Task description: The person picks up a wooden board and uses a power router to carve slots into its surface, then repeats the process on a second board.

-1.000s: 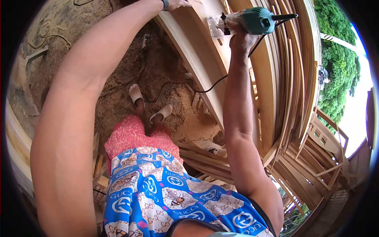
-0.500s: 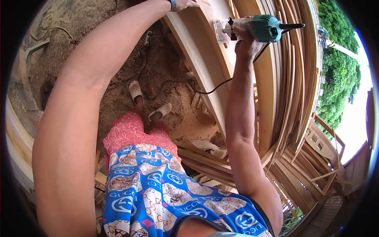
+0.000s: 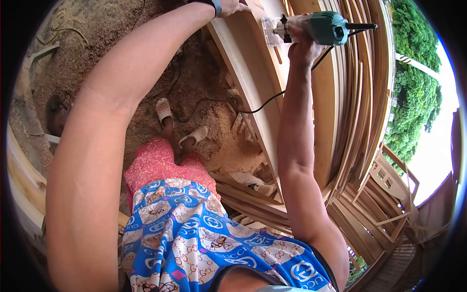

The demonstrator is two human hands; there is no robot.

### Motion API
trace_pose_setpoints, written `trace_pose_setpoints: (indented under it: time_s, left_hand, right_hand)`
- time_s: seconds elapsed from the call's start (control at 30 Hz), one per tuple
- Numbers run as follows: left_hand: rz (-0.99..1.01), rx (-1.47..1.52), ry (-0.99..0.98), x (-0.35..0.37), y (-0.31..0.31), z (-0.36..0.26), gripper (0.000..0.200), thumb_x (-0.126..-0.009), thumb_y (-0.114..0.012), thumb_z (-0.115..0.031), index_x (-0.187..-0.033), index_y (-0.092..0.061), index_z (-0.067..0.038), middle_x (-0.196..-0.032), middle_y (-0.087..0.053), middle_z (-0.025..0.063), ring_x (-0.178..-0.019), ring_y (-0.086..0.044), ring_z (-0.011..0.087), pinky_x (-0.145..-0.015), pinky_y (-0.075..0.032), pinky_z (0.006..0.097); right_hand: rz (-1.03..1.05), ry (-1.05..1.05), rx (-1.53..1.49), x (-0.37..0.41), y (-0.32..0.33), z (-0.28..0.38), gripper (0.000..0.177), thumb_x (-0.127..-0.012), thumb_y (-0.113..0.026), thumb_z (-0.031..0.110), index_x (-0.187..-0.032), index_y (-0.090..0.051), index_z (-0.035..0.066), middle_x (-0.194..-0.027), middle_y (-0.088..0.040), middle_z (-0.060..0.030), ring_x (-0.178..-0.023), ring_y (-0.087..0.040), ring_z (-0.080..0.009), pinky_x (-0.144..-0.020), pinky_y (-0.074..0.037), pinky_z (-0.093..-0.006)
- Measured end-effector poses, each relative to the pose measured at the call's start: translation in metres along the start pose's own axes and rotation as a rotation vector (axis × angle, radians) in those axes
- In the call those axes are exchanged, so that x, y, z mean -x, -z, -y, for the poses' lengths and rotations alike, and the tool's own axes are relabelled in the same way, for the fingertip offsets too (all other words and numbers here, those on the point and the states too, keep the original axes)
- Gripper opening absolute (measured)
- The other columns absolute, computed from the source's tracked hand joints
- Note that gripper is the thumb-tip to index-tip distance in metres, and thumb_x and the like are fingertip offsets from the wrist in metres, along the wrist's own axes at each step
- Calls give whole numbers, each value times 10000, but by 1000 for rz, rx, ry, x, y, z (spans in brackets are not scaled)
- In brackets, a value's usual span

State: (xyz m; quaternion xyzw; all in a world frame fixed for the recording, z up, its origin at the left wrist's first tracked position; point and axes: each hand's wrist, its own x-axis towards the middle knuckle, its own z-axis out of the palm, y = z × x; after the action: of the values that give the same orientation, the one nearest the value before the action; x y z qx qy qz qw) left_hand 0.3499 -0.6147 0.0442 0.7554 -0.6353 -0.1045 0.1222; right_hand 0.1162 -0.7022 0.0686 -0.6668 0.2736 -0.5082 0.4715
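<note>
My right hand [image 3: 302, 40] is closed around a teal trim router [image 3: 327, 29], which lies sideways in view with its clear base [image 3: 270, 32] against a pale wooden board [image 3: 266, 58]. A short dark slot [image 3: 278, 55] shows in the board beside that base. At the top edge my left hand [image 3: 232, 8] rests by the near end of the board, its visible fingers stretched out and holding nothing I can see. Part of this hand is cut off by the frame. The black power cord [image 3: 262, 107] runs from the router down towards the floor.
Long planks [image 3: 362, 97] are stacked beyond the board. More timber [image 3: 248, 197] lies low near my legs. Sawdust and shavings cover the ground [image 3: 219, 126] around my light clogs [image 3: 164, 108]. A wooden frame piece [image 3: 386, 177] stands at the right.
The router has shifted slightly upward in view, and more of the slot in the board shows below its base. My left hand appears slightly further right and lower.
</note>
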Motion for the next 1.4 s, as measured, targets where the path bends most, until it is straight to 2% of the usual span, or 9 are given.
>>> trace_pose_setpoints:
  time_s: [0.2,0.3,0.37,0.5,0.67,1.03,1.17,1.27,1.4]
  left_hand:
    - [-101,119,47,10,-14,0,985,-945,-630,-540,-1611,-169,21,-1705,-141,193,-1582,-131,331,-1278,-143,523]
    - [-401,334,215,35,-68,-1,1103,-904,-670,-567,-1626,-67,10,-1709,-68,222,-1584,-102,354,-1285,-113,505]
    - [-636,282,150,48,-100,-10,1049,-883,-663,-609,-1582,-238,49,-1596,-339,294,-1498,-310,436,-1266,-147,527]
    - [-248,361,143,89,-79,-71,1143,-885,-620,-686,-1550,-200,144,-1496,-418,394,-1459,-359,484,-1230,-99,627]
    - [-405,437,230,87,-76,-96,1157,-810,-747,-613,-1524,-254,152,-1385,-556,338,-1342,-511,444,-1222,-152,621]
    - [-436,376,287,98,-73,-89,1107,-798,-770,-543,-1524,-284,136,-1474,-492,320,-1402,-470,380,-1240,-150,588]
    - [-404,435,294,93,-80,-90,1038,-823,-752,-539,-1494,-345,139,-1483,-459,352,-1423,-429,403,-1246,-157,564]
    - [-462,424,285,99,-76,-88,1006,-831,-745,-562,-1466,-389,132,-1461,-491,330,-1415,-441,396,-1239,-194,542]
    - [-485,434,222,94,-81,-81,919,-878,-710,-538,-1451,-419,118,-1439,-511,332,-1402,-452,407,-1233,-204,541]
  right_hand:
    - [37,-13,-176,-12,-20,-6,497,-612,-725,-100,-1095,-636,-23,-1036,-658,-100,-981,-671,-265,-926,-559,-391]
    - [59,108,68,-9,-32,0,282,-566,-772,92,-829,-693,26,-828,-674,-40,-782,-662,-210,-778,-543,-361]
    - [54,71,86,-15,-40,2,323,-570,-757,61,-879,-675,17,-870,-670,-53,-824,-659,-221,-807,-539,-372]
    - [75,-41,93,-20,-54,13,558,-567,-736,-38,-1118,-651,-5,-1032,-656,-85,-975,-653,-249,-925,-537,-400]
    - [90,54,231,-25,-81,22,287,-600,-771,159,-852,-708,38,-883,-709,-37,-818,-692,-210,-771,-563,-354]
    - [154,12,-65,-39,-129,24,343,-698,-798,88,-1007,-657,39,-906,-689,-15,-805,-669,-137,-723,-558,-310]
    - [157,-74,-80,-44,-129,19,348,-594,-740,134,-924,-718,26,-875,-717,-53,-855,-695,-197,-830,-566,-358]
    - [232,193,148,-53,-129,6,130,-572,-762,84,-700,-740,87,-870,-746,-59,-854,-712,-278,-806,-571,-399]
    - [216,180,124,-59,-135,7,304,-563,-766,-1,-863,-736,43,-923,-721,-64,-873,-686,-242,-826,-565,-383]
